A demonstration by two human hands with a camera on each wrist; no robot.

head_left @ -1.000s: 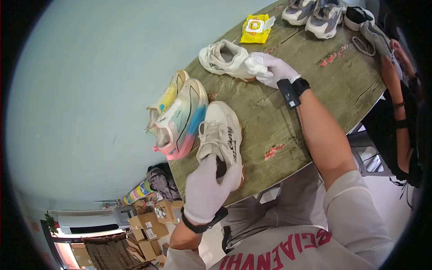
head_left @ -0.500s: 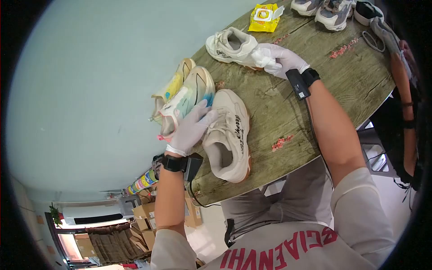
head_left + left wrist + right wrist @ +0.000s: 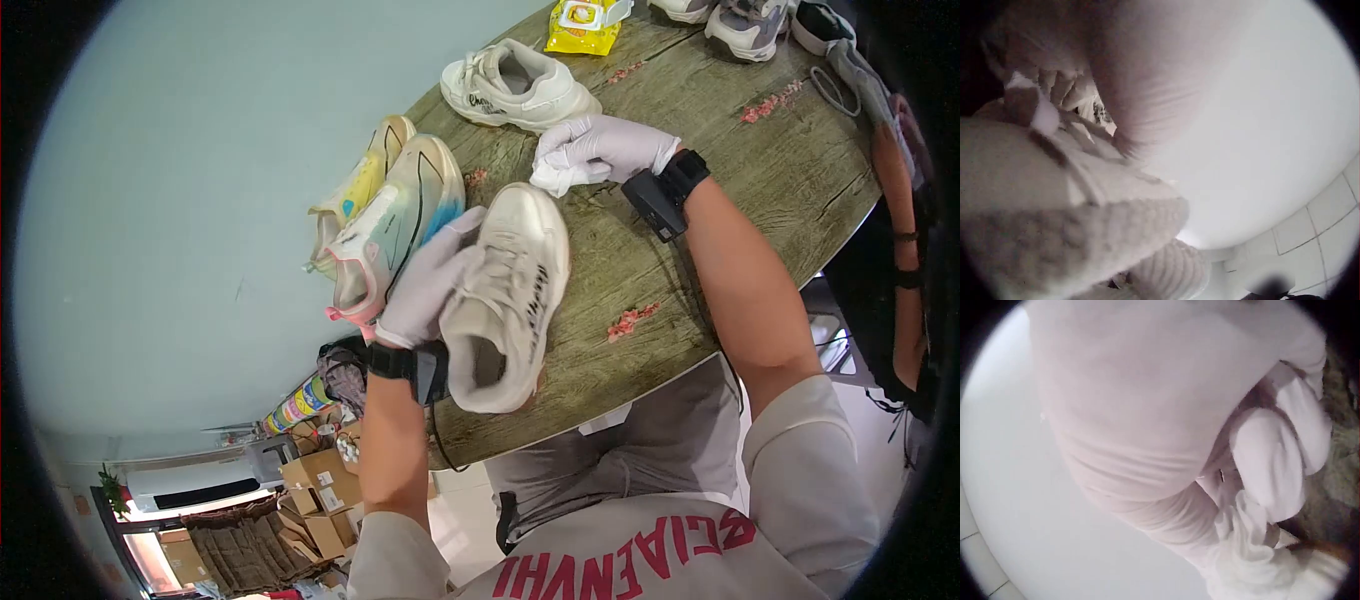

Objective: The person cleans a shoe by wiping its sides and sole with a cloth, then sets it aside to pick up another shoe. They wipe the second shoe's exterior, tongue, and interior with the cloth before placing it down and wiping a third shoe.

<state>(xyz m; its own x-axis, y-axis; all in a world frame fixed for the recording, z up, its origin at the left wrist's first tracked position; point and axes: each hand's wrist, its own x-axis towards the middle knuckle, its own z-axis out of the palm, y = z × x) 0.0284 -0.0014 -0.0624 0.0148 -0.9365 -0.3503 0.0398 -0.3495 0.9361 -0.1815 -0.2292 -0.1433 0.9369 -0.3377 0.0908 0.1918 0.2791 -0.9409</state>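
Observation:
A white lace-up sneaker point(image 3: 515, 225) with black lettering on its side points away from me on the table. My gloved left hand point(image 3: 430, 285) grips it along its left side; the far fingers are partly hidden by the shoe. In the left wrist view, the glove point(image 3: 1154, 81) lies against the sneaker's upper point(image 3: 1022, 169) by the laces. My gloved right hand point(image 3: 610, 148) pinches a crumpled white wipe point(image 3: 562, 175) just beyond the toe. The wipe point(image 3: 1250, 562) bunches under the curled fingers in the right wrist view. The matching sneaker point(image 3: 530, 90) sits behind that hand.
Pastel running shoes point(image 3: 400, 225) stand left of my left hand, by the wall. A yellow wipes pack point(image 3: 585, 30) with its lid up lies at the back. Grey sneakers point(image 3: 745, 30) are farther right, near another person's arm point(image 3: 893, 190). The wooden table point(image 3: 680, 280) has a curved edge.
My left hand has come out of the near sneaker's opening and taken its left side. The right hand, with the wipe, has moved from the far sneaker's heel toward the near sneaker's toe.

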